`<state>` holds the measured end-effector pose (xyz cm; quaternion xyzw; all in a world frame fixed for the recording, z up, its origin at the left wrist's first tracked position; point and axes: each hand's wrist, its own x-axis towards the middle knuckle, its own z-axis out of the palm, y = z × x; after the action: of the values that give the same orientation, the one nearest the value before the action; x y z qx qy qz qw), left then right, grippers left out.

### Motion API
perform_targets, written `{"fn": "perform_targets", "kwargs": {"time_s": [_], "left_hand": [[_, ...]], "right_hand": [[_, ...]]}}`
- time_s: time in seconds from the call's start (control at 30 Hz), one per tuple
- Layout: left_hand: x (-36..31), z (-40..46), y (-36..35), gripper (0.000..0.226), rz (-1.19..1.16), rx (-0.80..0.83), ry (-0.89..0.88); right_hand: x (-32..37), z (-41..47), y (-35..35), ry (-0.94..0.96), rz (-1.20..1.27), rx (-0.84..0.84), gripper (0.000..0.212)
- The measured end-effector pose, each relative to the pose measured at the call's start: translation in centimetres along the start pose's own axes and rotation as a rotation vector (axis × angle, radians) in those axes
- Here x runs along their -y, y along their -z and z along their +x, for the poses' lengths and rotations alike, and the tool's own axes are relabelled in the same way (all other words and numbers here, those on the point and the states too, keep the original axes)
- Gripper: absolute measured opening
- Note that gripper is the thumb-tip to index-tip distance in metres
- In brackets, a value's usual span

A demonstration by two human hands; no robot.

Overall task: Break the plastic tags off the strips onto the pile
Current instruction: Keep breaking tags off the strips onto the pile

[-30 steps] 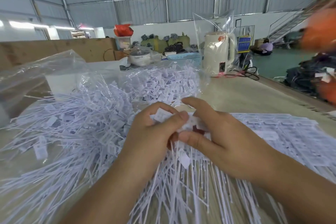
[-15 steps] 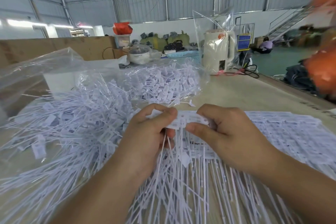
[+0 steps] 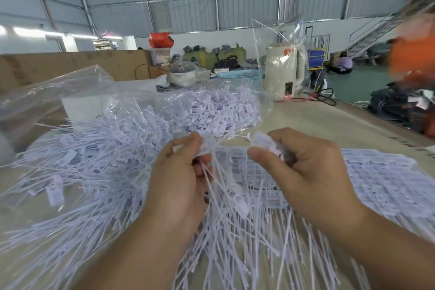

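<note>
My left hand [image 3: 181, 172] pinches a small white plastic tag [image 3: 206, 145] with several thin white tails hanging from it. My right hand [image 3: 303, 169] grips a bunch of white tags [image 3: 263, 142] between thumb and curled fingers. The two hands are apart, a gap between them. Below and to the left spreads a big pile of loose white tags with long tails [image 3: 94, 172]. Flat sheets of unbroken tag strips [image 3: 388, 181] lie under and to the right of my right hand.
A clear plastic bag [image 3: 70, 92] full of tags lies open behind the pile. A cream kettle [image 3: 282, 73] in clear wrap stands at the back, with a cable beside it. A blue basket [image 3: 240, 75] and a pot [image 3: 182, 74] stand further back. A blurred person in orange [image 3: 414, 54] is at right.
My hands were together on one strip of tags; now they have pulled apart, each holding its own piece. The view has also shifted slightly.
</note>
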<state>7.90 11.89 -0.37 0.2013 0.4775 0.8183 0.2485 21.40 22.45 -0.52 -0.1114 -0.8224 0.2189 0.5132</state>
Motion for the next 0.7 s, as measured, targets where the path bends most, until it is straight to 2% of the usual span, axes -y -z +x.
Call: {"fn": "perform_targets", "kwargs": {"time_s": [0.1,0.2,0.33,0.47,0.6,0.7], "left_hand": [[0.5,-0.19,-0.24,0.016,0.144,0.081,-0.081],[0.54,-0.6,-0.37,0.019,0.244,0.195,-0.138],[0.48,-0.82,-0.37,0.018,0.353,0.274,-0.129],[0.55,-0.69,-0.06,0.04,0.429,0.32,-0.17],[0.43,-0.44,-0.15,0.022,0.474,0.301,-0.249],[-0.14,-0.23,0.14,0.02,0.408,0.264,-0.204]], "right_hand": [[0.31,-0.35,-0.45,0.054,0.024,0.151,0.036],[0.06,-0.49,-0.76,0.01,0.03,0.258,0.057],[-0.08,-0.62,-0.53,-0.013,0.004,0.36,0.07],[-0.15,-0.61,-0.52,-0.043,-0.006,0.4,0.075],[-0.39,-0.35,-0.43,-0.057,0.033,0.412,0.063],[-0.51,0.09,0.11,-0.059,0.034,0.453,0.028]]}}
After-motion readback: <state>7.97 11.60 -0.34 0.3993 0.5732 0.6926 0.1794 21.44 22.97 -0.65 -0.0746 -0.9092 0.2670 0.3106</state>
